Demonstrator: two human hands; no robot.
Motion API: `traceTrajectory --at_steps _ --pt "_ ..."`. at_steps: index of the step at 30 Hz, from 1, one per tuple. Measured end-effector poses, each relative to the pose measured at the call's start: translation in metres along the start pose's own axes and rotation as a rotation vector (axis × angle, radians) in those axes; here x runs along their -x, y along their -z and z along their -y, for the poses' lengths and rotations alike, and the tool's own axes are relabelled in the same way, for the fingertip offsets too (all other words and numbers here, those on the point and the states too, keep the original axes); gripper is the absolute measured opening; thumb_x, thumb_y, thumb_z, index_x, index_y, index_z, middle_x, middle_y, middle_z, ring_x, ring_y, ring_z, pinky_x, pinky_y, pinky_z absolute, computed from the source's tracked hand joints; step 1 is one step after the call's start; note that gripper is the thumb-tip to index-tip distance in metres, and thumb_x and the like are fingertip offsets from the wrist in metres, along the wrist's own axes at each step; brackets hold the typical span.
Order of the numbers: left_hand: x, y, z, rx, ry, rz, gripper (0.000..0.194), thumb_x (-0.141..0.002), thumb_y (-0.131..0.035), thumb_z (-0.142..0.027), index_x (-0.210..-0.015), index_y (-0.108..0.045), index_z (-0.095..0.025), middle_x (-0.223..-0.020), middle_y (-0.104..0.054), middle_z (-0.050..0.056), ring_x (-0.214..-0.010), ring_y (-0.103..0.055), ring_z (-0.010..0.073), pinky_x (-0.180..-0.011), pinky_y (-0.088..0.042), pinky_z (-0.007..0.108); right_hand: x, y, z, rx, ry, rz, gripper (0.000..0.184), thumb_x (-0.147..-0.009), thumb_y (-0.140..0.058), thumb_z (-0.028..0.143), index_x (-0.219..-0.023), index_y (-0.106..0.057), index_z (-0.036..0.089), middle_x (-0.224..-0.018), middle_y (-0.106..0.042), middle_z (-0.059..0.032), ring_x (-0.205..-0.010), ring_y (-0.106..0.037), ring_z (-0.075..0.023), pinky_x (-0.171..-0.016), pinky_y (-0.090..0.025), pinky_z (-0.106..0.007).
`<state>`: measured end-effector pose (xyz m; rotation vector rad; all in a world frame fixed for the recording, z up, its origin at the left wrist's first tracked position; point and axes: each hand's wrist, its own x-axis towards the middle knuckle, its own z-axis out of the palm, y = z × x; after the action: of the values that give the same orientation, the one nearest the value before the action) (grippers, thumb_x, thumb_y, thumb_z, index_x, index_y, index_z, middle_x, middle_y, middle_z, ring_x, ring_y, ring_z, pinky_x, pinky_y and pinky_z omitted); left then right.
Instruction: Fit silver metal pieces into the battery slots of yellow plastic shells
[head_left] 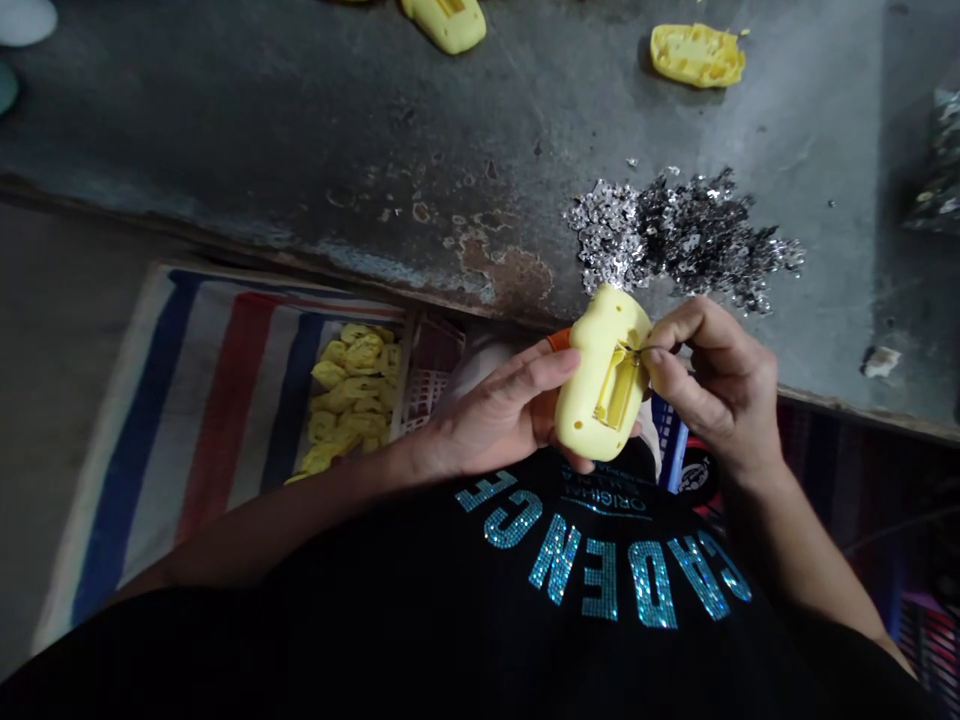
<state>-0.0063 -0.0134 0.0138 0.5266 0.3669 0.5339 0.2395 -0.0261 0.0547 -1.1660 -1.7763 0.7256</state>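
I'm watching through the head camera as the two hands work close together, just past the near edge of a worn grey bench [315, 130]. The left hand [491, 405] is cradling a yellow plastic part [600, 380], with its fingers [525, 368] curling over the part's left side. The part is sitting between the hands, above the person's lap, with a long recessed slot facing up. The right hand [712, 385] is pinching a thin metal tool [643, 351] between thumb and fingers, and the tool's tip is touching the part at the slot's far end. A small orange object [558, 340] is showing just behind the part, beside the left hand, but I can't tell what it is. A heap of silver shavings [675, 240] is lying on the bench just beyond the part, and a white scrap [881, 362] is sitting near the bench's right edge. Two more yellow parts [697, 55] are resting at the far side of the bench. To the left, below the bench, a striped tarp [225, 420] is spreading across the floor, and a crate [431, 365] is standing on it beside a pile of yellow pieces [349, 395]. Nearest me, a black shirt [600, 570] with teal studded lettering is filling the view.
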Motion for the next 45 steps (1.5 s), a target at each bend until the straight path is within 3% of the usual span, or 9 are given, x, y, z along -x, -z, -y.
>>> traceTrajectory --at_steps 9,17,24,28,32,35,39,45 --pt "0.000 -0.004 0.000 -0.028 -0.004 -0.104 0.076 -0.095 -0.097 -0.067 -0.151 -0.068 -0.027 -0.140 -0.084 0.013 -0.104 -0.091 0.0307 -0.063 -0.077 0.032 -0.003 0.008 0.000 0.193 0.138 0.031 0.013 -0.107 -0.081 0.027 -0.100 -0.070 0.029 -0.092 -0.072 -0.0014 -0.086 -0.064 -0.0233 -0.080 -0.050 -0.041" --pt "0.000 -0.009 -0.002 -0.044 0.017 -0.167 0.076 -0.089 -0.102 -0.066 -0.142 -0.067 -0.025 -0.119 -0.084 0.006 -0.086 -0.088 0.0234 -0.057 -0.073 0.028 -0.019 0.029 0.009 0.258 0.145 0.266 0.014 -0.110 -0.077 0.029 -0.101 -0.067 0.030 -0.096 -0.070 -0.0031 -0.091 -0.067 -0.0259 -0.082 -0.057 -0.044" --pt "0.000 -0.007 -0.002 -0.035 0.032 -0.145 0.072 -0.093 -0.099 -0.067 -0.142 -0.070 -0.024 -0.115 -0.086 0.006 -0.091 -0.090 0.0270 -0.055 -0.071 0.027 -0.029 0.029 0.012 0.322 0.181 0.367 0.009 -0.111 -0.075 0.029 -0.104 -0.071 0.029 -0.098 -0.075 -0.0060 -0.096 -0.071 -0.0288 -0.086 -0.060 -0.046" --pt "-0.001 -0.004 0.000 0.000 0.022 -0.154 0.069 -0.093 -0.098 -0.067 -0.140 -0.073 -0.022 -0.118 -0.088 0.009 -0.094 -0.090 0.0285 -0.056 -0.071 0.027 -0.023 0.024 0.009 0.334 0.109 0.292 0.015 -0.113 -0.077 0.039 -0.101 -0.077 0.030 -0.097 -0.078 -0.0067 -0.093 -0.072 -0.0297 -0.086 -0.061 -0.048" --pt "-0.001 -0.002 0.000 0.043 0.020 -0.154 0.066 -0.097 -0.092 -0.069 -0.138 -0.077 -0.019 -0.123 -0.089 0.014 -0.095 -0.090 0.0288 -0.055 -0.069 0.027 -0.010 0.021 0.007 0.318 0.128 0.114 0.002 -0.111 -0.082 0.035 -0.109 -0.083 0.035 -0.101 -0.081 -0.0052 -0.091 -0.073 -0.0294 -0.086 -0.060 -0.050" --pt "-0.002 -0.001 0.000 0.050 0.017 -0.124 0.071 -0.100 -0.087 -0.071 -0.145 -0.077 -0.018 -0.130 -0.089 0.017 -0.099 -0.090 0.0301 -0.056 -0.069 0.027 0.002 0.014 0.003 0.357 0.217 0.004 0.021 -0.110 -0.081 0.026 -0.125 -0.086 0.039 -0.111 -0.085 -0.0047 -0.096 -0.075 -0.0299 -0.089 -0.057 -0.052" --pt "-0.003 -0.002 0.001 0.035 0.005 -0.034 0.083 -0.102 -0.083 -0.071 -0.166 -0.065 -0.021 -0.141 -0.086 0.020 -0.109 -0.091 0.0351 -0.055 -0.068 0.026 0.017 0.004 -0.004 0.550 0.350 -0.072 0.050 -0.108 -0.078 0.016 -0.150 -0.080 0.044 -0.122 -0.088 -0.0038 -0.098 -0.073 -0.0302 -0.084 -0.051 -0.050" --pt "-0.001 -0.003 0.004 0.050 -0.033 -0.018 0.084 -0.103 -0.083 -0.070 -0.167 -0.064 -0.020 -0.139 -0.087 0.021 -0.105 -0.092 0.0348 -0.053 -0.068 0.026 0.030 0.001 -0.011 0.681 0.435 -0.089 0.062 -0.111 -0.079 0.025 -0.169 -0.069 0.045 -0.127 -0.092 -0.0023 -0.099 -0.080 -0.0306 -0.083 -0.050 -0.050"
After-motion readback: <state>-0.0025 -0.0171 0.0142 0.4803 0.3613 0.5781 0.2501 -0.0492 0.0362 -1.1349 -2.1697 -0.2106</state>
